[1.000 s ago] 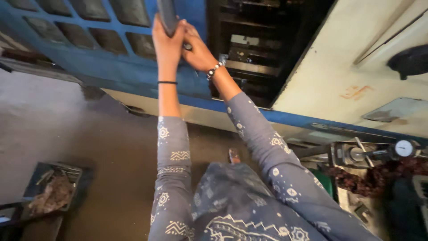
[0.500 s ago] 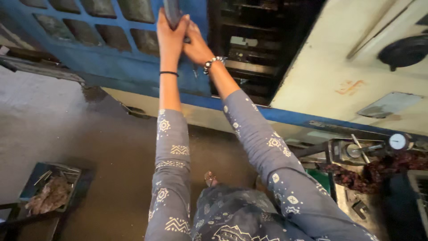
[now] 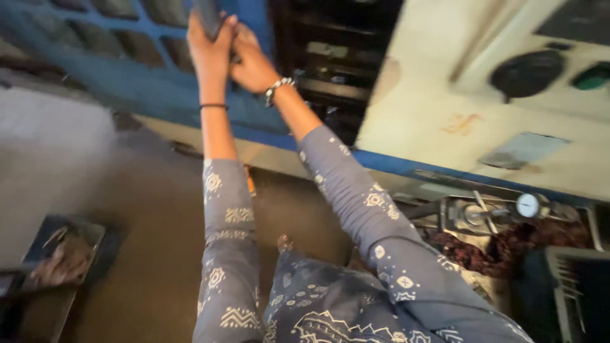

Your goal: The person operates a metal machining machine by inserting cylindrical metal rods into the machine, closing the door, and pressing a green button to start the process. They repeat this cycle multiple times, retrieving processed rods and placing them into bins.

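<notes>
Head view — both arms stretched up and forward, patterned grey sleeves pushed back from the wrists.

Left hand: fingers wrapped tight round a dark handle at the top edge of the frame; black band on the wrist. Grip unchanged from half a second and a full second ago.

Right hand: closed against the left hand and the lower part of the same handle, beaded bracelet on the wrist. Whether its fingers fully circle the handle cannot be told — the left hand covers that side.

Handle: upright, its top cut off by the frame, set in front of a blue metal frame with dark panes.

Change since the earlier frames: hands sit higher and further left in the picture and the surroundings are blurred, so the head has turned; the two-handed hold itself has stayed.

Nearby: dark shelves, cream panel, round pressure gauge, tray of scrap on the floor.
</notes>
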`<state>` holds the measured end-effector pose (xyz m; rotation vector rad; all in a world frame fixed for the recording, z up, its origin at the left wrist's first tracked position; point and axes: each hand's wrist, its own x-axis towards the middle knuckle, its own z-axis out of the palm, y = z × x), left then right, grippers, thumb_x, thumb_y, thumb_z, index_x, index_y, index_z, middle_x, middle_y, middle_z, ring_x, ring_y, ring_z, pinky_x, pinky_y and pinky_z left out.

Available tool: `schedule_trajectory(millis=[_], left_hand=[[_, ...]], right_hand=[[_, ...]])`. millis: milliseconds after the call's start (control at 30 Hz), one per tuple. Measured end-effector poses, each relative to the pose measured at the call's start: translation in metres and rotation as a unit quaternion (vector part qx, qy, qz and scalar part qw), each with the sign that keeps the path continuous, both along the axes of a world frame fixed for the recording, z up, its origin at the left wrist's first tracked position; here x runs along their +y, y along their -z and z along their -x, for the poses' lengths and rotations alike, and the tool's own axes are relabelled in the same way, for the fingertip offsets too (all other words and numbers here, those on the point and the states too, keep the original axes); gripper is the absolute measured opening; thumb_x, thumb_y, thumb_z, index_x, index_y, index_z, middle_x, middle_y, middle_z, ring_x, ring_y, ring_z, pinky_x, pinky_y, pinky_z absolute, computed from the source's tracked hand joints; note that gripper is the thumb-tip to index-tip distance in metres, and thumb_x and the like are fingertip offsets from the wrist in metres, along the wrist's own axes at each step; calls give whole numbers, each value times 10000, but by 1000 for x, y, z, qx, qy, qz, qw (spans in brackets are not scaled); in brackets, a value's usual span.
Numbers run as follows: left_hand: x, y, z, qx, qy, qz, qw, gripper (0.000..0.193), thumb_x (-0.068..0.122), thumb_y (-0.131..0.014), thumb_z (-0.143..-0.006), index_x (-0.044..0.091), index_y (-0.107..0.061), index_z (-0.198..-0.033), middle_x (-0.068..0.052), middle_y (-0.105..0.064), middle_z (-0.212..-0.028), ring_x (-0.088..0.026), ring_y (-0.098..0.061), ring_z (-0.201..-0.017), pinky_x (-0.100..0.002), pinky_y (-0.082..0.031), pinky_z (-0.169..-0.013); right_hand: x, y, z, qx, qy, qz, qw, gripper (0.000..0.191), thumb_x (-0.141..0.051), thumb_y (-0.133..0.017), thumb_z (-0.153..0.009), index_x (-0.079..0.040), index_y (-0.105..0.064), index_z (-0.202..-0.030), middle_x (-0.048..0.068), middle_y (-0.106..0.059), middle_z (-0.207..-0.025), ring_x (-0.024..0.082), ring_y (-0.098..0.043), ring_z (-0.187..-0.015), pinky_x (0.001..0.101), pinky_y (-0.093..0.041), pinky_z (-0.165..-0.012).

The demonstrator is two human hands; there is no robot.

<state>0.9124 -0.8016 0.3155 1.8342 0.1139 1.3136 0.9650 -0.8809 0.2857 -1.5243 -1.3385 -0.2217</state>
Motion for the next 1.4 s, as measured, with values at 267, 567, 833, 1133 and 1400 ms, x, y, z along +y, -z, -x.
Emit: schedule_trajectory(millis=[267,567,833,1133,1400], left_hand=[[-43,43,-23,-26,-186,-289,939,494,154,-883,-959,-135,-565,-1203,-249,-610,-1149,-372,-584,-1016,-466,-481,-883],[-91,74,-41,9,169,12,986,298,-37,-767,-1050,-58,-540,-1243,-117,-664,-1173,-194,-667,-983,-343,-593,-921],[-115,72,-47,-4,228,54,972,432,-40,-766,-1050,-104,-504,-1387,-117,-661,-1159,-184,-658,-1032,-330,-577,-967],[-119,67,-43,-11,256,48,966,484,-63,-718,-1015,-94,-497,-1444,-87,-628,-1152,-165,-632,-1030,-317,-577,-973],[-107,70,-47,5,267,57,962,252,-34,-777,-1022,-44,-586,-1186,-88,-684,-1097,-181,-688,-1003,-343,-594,-943]], right_hand=[[-74,8,-20,-12,38,14,999,552,-295,-788,-800,-105,-670,-1305,168,-464,-1563,339,-357,-1512,428,-293,-1272],[-136,35,-24,40,39,19,998,764,-245,-744,-849,-83,-449,-1535,161,-236,-1687,323,-142,-1614,448,-173,-1335],[-155,34,-23,22,73,0,997,808,-239,-737,-898,-119,-357,-1600,113,-178,-1730,282,-100,-1640,440,-117,-1365],[-156,36,-15,53,95,-4,994,762,-164,-723,-892,-143,-401,-1582,87,-170,-1747,261,-88,-1650,438,-134,-1363],[-150,38,-12,70,44,-32,996,671,-120,-673,-946,-111,-440,-1575,71,-209,-1744,262,-104,-1660,437,-135,-1379]])
